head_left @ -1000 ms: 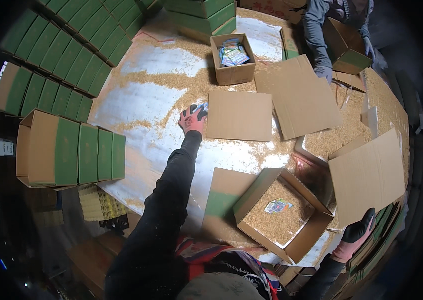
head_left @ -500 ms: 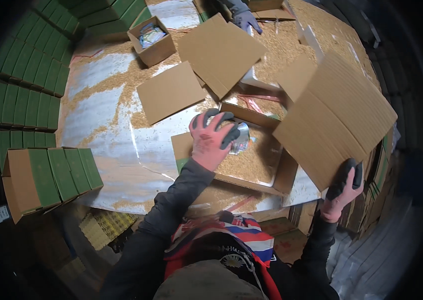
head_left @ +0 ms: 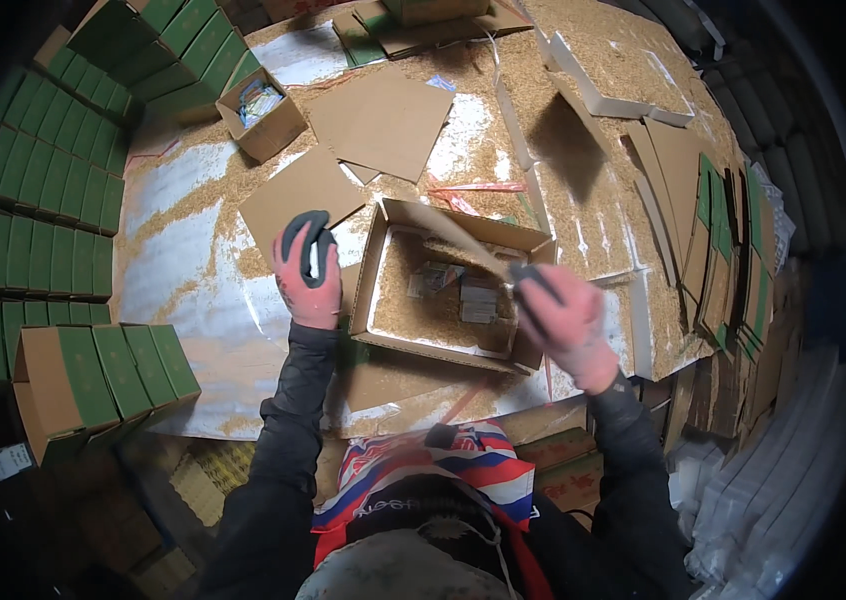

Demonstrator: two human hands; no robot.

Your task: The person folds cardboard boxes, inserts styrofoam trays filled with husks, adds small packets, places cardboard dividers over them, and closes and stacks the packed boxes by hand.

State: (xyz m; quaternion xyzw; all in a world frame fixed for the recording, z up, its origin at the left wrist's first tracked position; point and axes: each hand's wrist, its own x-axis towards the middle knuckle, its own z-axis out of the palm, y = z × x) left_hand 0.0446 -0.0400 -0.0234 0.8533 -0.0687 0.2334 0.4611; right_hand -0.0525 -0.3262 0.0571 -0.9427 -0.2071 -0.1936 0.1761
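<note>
An open cardboard box (head_left: 423, 352) stands in front of me, lined with white and layered with loose brown shavings or husk. Clear-wrapped packets (head_left: 479, 302) lie on the fill inside it. My right hand (head_left: 571, 325), in a pink and black glove, is closed on a cardboard sheet (head_left: 453, 232) held nearly edge-on over the box and smeared by motion. Beside the box's left wall, my left hand (head_left: 309, 275) is raised, fingers curved and apart from the thumb, with nothing between them. A flat cardboard piece (head_left: 293, 195) lies just beyond it.
Stacked green and brown boxes (head_left: 33, 180) line the left side. A small carton (head_left: 268, 130) holding packets stands at the far left, near a large flat cardboard sheet (head_left: 383, 120). Flattened cartons (head_left: 688, 200) lean at the right. Loose fill covers much of the table (head_left: 183, 240).
My left hand has let go of a clear packet in the box and moved left. The right hand has brought the cardboard sheet left over the box. A co-worker's gloved hand has left the view.
</note>
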